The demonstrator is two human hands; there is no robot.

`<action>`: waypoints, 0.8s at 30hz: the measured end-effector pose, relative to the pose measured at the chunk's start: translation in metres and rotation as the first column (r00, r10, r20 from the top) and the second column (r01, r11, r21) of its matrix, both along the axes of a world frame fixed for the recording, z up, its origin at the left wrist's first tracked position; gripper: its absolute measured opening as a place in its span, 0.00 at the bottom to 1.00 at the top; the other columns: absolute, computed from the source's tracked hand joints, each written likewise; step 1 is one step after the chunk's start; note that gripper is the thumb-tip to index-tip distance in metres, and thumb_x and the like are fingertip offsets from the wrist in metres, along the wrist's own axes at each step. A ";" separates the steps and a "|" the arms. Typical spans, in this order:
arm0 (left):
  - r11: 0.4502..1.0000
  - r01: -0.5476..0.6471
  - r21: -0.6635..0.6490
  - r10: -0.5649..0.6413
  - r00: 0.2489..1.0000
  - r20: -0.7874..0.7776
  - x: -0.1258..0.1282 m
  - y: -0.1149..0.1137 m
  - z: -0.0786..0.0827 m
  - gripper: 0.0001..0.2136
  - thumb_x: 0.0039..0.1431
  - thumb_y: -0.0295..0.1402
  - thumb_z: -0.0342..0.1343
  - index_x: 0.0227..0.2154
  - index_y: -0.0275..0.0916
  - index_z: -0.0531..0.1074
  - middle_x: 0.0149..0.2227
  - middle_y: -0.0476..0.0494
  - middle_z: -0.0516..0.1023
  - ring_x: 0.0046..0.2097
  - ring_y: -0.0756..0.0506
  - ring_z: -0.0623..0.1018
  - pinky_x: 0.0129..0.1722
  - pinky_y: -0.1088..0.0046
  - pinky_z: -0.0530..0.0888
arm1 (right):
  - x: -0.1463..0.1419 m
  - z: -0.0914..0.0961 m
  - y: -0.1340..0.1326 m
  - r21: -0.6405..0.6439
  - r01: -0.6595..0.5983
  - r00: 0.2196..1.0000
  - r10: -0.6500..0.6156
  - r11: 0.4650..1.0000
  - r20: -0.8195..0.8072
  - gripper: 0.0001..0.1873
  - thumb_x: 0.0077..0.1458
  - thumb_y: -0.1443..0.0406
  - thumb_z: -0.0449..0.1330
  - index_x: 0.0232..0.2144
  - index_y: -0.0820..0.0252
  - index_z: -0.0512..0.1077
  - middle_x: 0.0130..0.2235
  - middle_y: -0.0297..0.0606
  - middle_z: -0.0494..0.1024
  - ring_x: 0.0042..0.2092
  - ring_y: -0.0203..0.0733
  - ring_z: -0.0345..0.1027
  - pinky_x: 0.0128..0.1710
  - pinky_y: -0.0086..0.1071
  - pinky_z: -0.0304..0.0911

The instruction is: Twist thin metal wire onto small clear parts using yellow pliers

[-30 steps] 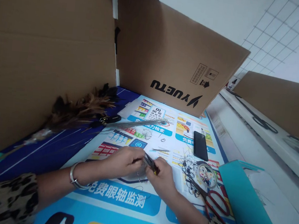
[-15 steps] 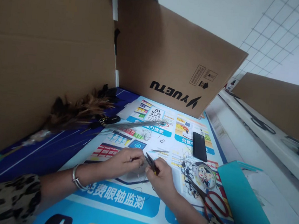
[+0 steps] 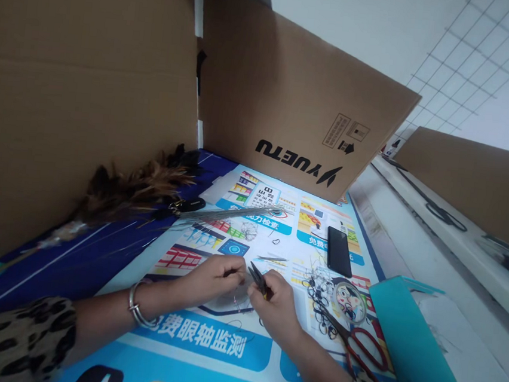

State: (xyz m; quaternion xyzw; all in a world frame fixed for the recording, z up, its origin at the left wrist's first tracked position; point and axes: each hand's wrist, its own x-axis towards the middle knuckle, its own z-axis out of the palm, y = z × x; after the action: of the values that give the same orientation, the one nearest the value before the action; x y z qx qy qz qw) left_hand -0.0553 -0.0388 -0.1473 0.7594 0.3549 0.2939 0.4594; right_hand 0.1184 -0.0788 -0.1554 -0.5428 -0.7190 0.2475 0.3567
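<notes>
Small dark-nosed pliers [image 3: 258, 278] sit in my right hand [image 3: 278, 304], which is closed round them, jaws pointing up and to the left. My left hand [image 3: 219, 276], with a silver bangle on its wrist, is pinched shut just left of the jaws. From its fingertips a thin wire [image 3: 235, 302] curves down between the two hands; its ends are hidden by the fingers. Both hands hover low over the printed table cover [image 3: 204, 337], close together but apart.
Red-handled scissors [image 3: 363, 345], a clear round dish [image 3: 349, 302] and a scatter of black rings [image 3: 322, 308] lie to the right. Beyond are a black phone [image 3: 339, 251] and a bundle of straight wires [image 3: 234, 212]. Brown feathers [image 3: 138, 186] line the left cardboard wall [image 3: 85, 78].
Both hands keep their places and grips, with only a tiny shift of the pliers and left forearm. The view has moved very slightly.
</notes>
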 end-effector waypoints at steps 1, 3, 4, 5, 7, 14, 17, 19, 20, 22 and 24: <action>1.000 -0.012 -0.019 0.012 1.000 0.012 0.001 0.000 -0.001 0.07 0.53 0.27 0.46 0.24 0.34 0.68 0.23 0.51 0.68 0.27 0.50 0.67 0.26 0.78 0.62 | 0.000 0.000 0.000 0.005 -0.008 1.000 0.008 1.000 -0.002 0.09 0.46 0.69 0.54 0.18 0.60 0.59 0.24 0.29 0.60 0.27 0.32 0.56 0.26 0.26 0.50; 0.997 -0.026 -0.078 0.030 0.998 0.053 0.003 -0.001 -0.005 0.06 0.52 0.27 0.46 0.24 0.35 0.67 0.22 0.51 0.69 0.26 0.51 0.68 0.26 0.78 0.63 | -0.001 0.001 0.000 0.008 -0.021 1.000 0.021 1.000 -0.005 0.09 0.46 0.70 0.54 0.18 0.60 0.59 0.24 0.29 0.60 0.27 0.32 0.56 0.26 0.26 0.50; 0.993 -0.032 -0.117 0.041 0.996 0.080 0.003 -0.001 -0.007 0.06 0.52 0.28 0.47 0.24 0.35 0.66 0.21 0.51 0.69 0.25 0.51 0.68 0.25 0.78 0.63 | -0.001 0.001 0.000 0.006 -0.025 1.000 0.025 1.000 -0.005 0.09 0.46 0.70 0.54 0.18 0.60 0.59 0.24 0.29 0.60 0.27 0.32 0.57 0.26 0.26 0.50; 0.987 -0.029 -0.161 0.047 0.993 0.109 0.004 -0.001 -0.009 0.06 0.52 0.28 0.47 0.23 0.35 0.65 0.20 0.51 0.69 0.25 0.51 0.68 0.25 0.79 0.63 | -0.001 0.002 0.000 0.002 -0.025 1.000 0.025 1.000 -0.006 0.09 0.46 0.70 0.54 0.18 0.60 0.59 0.24 0.29 0.59 0.28 0.32 0.57 0.26 0.26 0.50; 0.970 -0.025 -0.244 0.069 0.983 0.173 0.005 -0.001 -0.012 0.06 0.52 0.29 0.48 0.23 0.36 0.63 0.19 0.52 0.68 0.23 0.52 0.68 0.23 0.79 0.63 | -0.002 0.002 0.000 0.001 -0.016 1.000 0.016 1.000 -0.005 0.09 0.46 0.70 0.54 0.18 0.60 0.59 0.24 0.29 0.59 0.28 0.33 0.57 0.26 0.26 0.50; 0.906 0.059 -0.419 0.078 0.950 0.303 0.005 -0.002 -0.011 0.09 0.56 0.37 0.48 0.26 0.36 0.62 0.18 0.54 0.65 0.19 0.54 0.65 0.19 0.81 0.59 | -0.001 -0.002 0.000 0.007 0.003 1.000 -0.004 1.000 0.017 0.07 0.46 0.69 0.55 0.19 0.60 0.61 0.24 0.30 0.60 0.28 0.33 0.56 0.26 0.26 0.51; 0.900 0.042 -0.434 0.110 0.942 0.318 0.006 -0.004 -0.008 0.11 0.56 0.38 0.49 0.25 0.36 0.63 0.19 0.54 0.65 0.19 0.54 0.64 0.19 0.81 0.58 | -0.001 -0.002 0.000 0.012 0.007 1.000 -0.007 1.000 0.020 0.08 0.47 0.69 0.55 0.19 0.60 0.61 0.24 0.29 0.60 0.28 0.33 0.56 0.27 0.26 0.51; 0.893 0.014 -0.449 0.147 0.936 0.321 0.007 -0.006 -0.007 0.11 0.56 0.38 0.48 0.25 0.36 0.62 0.19 0.54 0.65 0.20 0.54 0.63 0.19 0.81 0.58 | -0.001 -0.002 0.000 0.012 0.012 1.000 -0.012 1.000 0.022 0.08 0.47 0.69 0.54 0.19 0.60 0.60 0.24 0.29 0.60 0.27 0.33 0.55 0.27 0.26 0.51; 0.889 0.004 -0.458 0.163 0.932 0.323 0.008 -0.006 -0.006 0.11 0.56 0.38 0.48 0.25 0.36 0.62 0.19 0.54 0.64 0.20 0.54 0.63 0.20 0.81 0.58 | -0.001 -0.003 0.000 0.011 0.012 1.000 -0.012 1.000 0.023 0.08 0.47 0.69 0.54 0.19 0.60 0.60 0.24 0.29 0.60 0.28 0.33 0.55 0.27 0.26 0.51; 0.882 -0.004 -0.471 0.182 0.925 0.333 0.009 -0.008 -0.005 0.11 0.57 0.38 0.48 0.25 0.36 0.62 0.19 0.55 0.63 0.20 0.54 0.63 0.20 0.81 0.57 | 0.000 -0.003 0.001 0.011 0.012 1.000 -0.013 1.000 0.023 0.09 0.47 0.68 0.55 0.18 0.59 0.59 0.24 0.29 0.60 0.28 0.33 0.55 0.26 0.25 0.51; 0.881 -0.009 -0.472 0.196 0.917 0.348 0.009 -0.010 -0.005 0.11 0.57 0.39 0.48 0.25 0.36 0.62 0.19 0.55 0.62 0.20 0.54 0.62 0.20 0.81 0.57 | 0.000 -0.004 0.001 0.015 0.020 1.000 -0.020 1.000 0.016 0.10 0.47 0.68 0.55 0.18 0.59 0.58 0.24 0.29 0.60 0.28 0.32 0.55 0.26 0.25 0.50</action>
State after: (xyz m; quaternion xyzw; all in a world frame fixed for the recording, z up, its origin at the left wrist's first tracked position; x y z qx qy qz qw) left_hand -0.0465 -0.0484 -0.1519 0.5351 0.3576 0.3689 0.6705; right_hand 0.1180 -0.0779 -0.1592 -0.5492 -0.7183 0.2340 0.3573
